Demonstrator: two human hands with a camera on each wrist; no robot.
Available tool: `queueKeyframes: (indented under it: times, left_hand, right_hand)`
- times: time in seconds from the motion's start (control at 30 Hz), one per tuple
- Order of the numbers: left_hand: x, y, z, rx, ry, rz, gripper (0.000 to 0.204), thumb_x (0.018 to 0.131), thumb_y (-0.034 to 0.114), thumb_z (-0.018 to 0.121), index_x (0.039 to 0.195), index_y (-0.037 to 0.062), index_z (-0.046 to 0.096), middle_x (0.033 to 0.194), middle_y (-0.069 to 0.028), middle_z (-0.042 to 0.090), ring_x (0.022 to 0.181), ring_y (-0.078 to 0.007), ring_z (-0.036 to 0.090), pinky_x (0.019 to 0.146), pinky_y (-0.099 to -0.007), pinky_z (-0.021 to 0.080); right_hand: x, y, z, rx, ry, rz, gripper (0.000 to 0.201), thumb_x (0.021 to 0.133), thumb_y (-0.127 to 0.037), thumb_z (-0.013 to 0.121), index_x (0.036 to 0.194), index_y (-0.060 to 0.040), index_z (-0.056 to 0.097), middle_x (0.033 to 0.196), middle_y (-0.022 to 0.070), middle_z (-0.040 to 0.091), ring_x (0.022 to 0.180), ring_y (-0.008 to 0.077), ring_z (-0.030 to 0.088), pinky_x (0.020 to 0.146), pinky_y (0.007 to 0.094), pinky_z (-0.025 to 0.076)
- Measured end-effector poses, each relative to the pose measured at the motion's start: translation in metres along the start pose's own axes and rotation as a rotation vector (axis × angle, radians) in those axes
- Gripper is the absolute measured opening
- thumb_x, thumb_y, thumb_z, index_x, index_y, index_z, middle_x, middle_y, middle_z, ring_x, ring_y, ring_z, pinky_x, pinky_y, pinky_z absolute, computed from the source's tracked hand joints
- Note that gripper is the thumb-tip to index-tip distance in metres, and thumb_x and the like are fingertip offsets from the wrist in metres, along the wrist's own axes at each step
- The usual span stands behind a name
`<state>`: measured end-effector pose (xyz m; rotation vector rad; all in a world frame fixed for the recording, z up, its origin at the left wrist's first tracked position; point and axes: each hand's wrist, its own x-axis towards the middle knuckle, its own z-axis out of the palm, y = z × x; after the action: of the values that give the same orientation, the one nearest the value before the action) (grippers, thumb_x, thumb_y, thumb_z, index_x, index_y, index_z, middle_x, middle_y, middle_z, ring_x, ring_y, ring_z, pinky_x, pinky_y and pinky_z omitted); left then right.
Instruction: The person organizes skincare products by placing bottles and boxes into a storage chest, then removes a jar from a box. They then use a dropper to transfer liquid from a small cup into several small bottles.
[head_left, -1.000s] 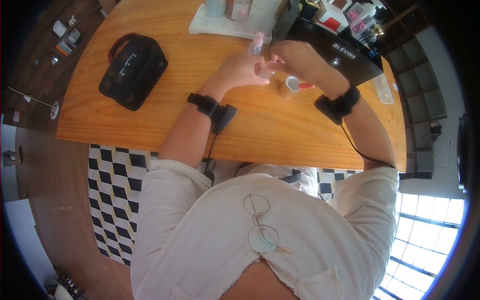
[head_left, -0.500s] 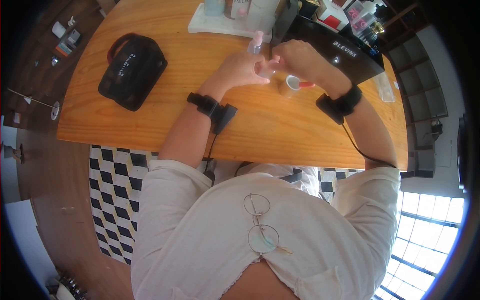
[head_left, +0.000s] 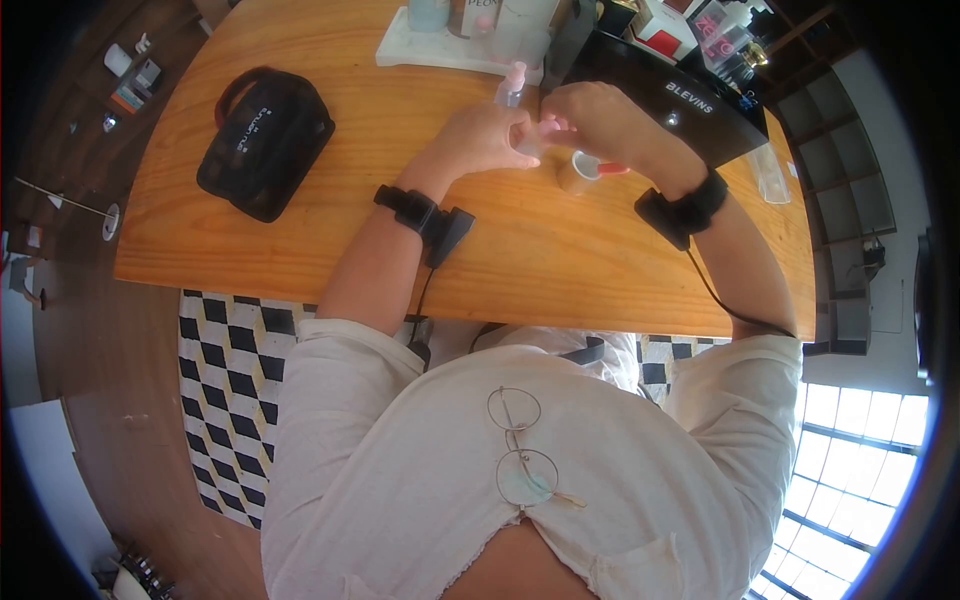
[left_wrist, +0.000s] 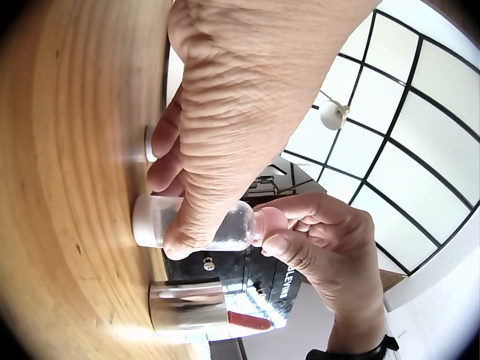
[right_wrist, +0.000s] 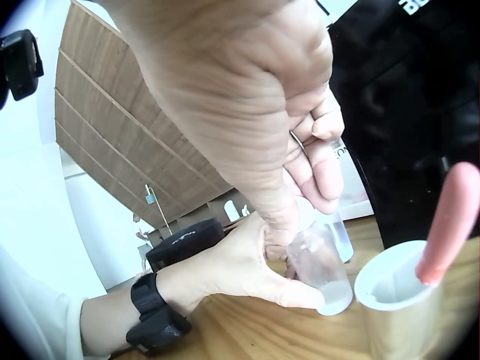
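Observation:
My left hand (head_left: 485, 138) grips a small clear bottle (left_wrist: 234, 229) near the table, thumb across its side. The fingers and thumb of my right hand (head_left: 600, 115) pinch the pink cap (left_wrist: 271, 219) at the bottle's top. Some clear contents show low in the bottle in the right wrist view. Just beyond the left hand stands another clear bottle with a pink pump top (head_left: 514, 77). Below the right hand is a small cup (right_wrist: 397, 322), white inside, from which a red-pink handle (right_wrist: 454, 217) sticks up.
A black box (head_left: 670, 95) lettered BLEVINS, with cosmetics on top, stands behind the right hand. At the back is a white tray (head_left: 395, 50) with bottles. A black pouch (head_left: 265, 145) lies left on the wooden table (head_left: 560, 270). A clear object (head_left: 768, 180) lies at right.
The right hand's fingers have shifted slightly around the pink cap, and the right wrist has moved a little to the right. The left hand keeps its hold on the bottle.

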<state>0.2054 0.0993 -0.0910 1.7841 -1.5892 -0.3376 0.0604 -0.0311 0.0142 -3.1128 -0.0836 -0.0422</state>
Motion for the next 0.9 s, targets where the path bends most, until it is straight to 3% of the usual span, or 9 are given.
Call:
queueKeyframes:
  times: [0.33,0.43,0.53,0.63,0.73,0.83,0.9]
  left_hand:
    - [0.002,-0.007,0.003,-0.039,-0.006,0.028,0.032,0.072,0.026,0.086,0.088,0.0060,0.068,0.079,-0.0073,0.073,0.071,-0.0192,0.069,0.065,-0.0303,0.052]
    - [0.002,-0.007,0.005,-0.071,-0.006,0.025,0.032,0.072,0.026,0.086,0.089,0.0053,0.068,0.078,-0.0073,0.072,0.070,-0.0188,0.069,0.065,-0.0299,0.052]
    - [0.000,-0.006,0.004,-0.066,-0.003,0.004,0.032,0.072,0.026,0.086,0.089,0.0054,0.067,0.078,-0.0070,0.072,0.070,-0.0186,0.068,0.064,-0.0301,0.052]
    - [0.002,-0.006,0.003,-0.040,-0.017,-0.009,0.032,0.073,0.027,0.085,0.088,0.0056,0.067,0.078,-0.0069,0.072,0.069,-0.0186,0.068,0.064,-0.0302,0.052]
    - [0.002,-0.006,0.002,-0.026,-0.008,0.007,0.033,0.073,0.027,0.085,0.089,0.0054,0.066,0.077,-0.0069,0.071,0.069,-0.0187,0.067,0.064,-0.0304,0.052]
    - [0.001,-0.004,0.001,-0.038,0.004,0.015,0.034,0.074,0.028,0.084,0.091,0.0051,0.066,0.078,-0.0066,0.071,0.070,-0.0183,0.067,0.065,-0.0311,0.052]
    - [0.000,-0.008,0.005,-0.086,0.033,0.026,0.034,0.074,0.028,0.084,0.092,0.0052,0.067,0.080,-0.0064,0.071,0.071,-0.0180,0.066,0.065,-0.0318,0.052]
  right_hand:
    - [-0.004,0.004,-0.004,0.037,0.037,-0.180,0.016,0.080,-0.003,0.068,0.096,-0.0053,0.065,0.098,0.0104,0.066,0.097,0.0317,0.063,0.082,0.0425,0.052]
    - [-0.004,0.003,-0.006,0.058,0.162,-0.304,0.018,0.080,0.000,0.067,0.097,-0.0045,0.065,0.097,0.0100,0.066,0.097,0.0314,0.062,0.083,0.0413,0.052]
    - [-0.003,0.007,-0.012,0.115,0.258,-0.381,0.011,0.081,-0.001,0.066,0.091,-0.0036,0.062,0.086,0.0094,0.057,0.088,0.0283,0.059,0.073,0.0369,0.049]
    - [-0.009,0.004,-0.022,0.336,0.210,-0.259,0.014,0.085,0.000,0.067,0.098,-0.0040,0.065,0.090,0.0050,0.061,0.085,0.0197,0.062,0.074,0.0326,0.049]
    - [-0.022,0.007,-0.022,0.635,0.116,0.002,0.023,0.089,-0.002,0.070,0.111,-0.0051,0.067,0.099,0.0046,0.068,0.088,0.0129,0.065,0.079,0.0288,0.054]
    - [-0.036,0.009,-0.006,1.103,0.230,-0.071,0.026,0.093,-0.004,0.069,0.118,-0.0018,0.064,0.104,0.0028,0.069,0.094,0.0092,0.065,0.080,0.0248,0.054]
    - [-0.050,0.005,-0.008,1.146,0.258,0.035,0.028,0.093,-0.005,0.069,0.120,0.0003,0.063,0.106,0.0043,0.070,0.098,0.0111,0.065,0.082,0.0245,0.055]
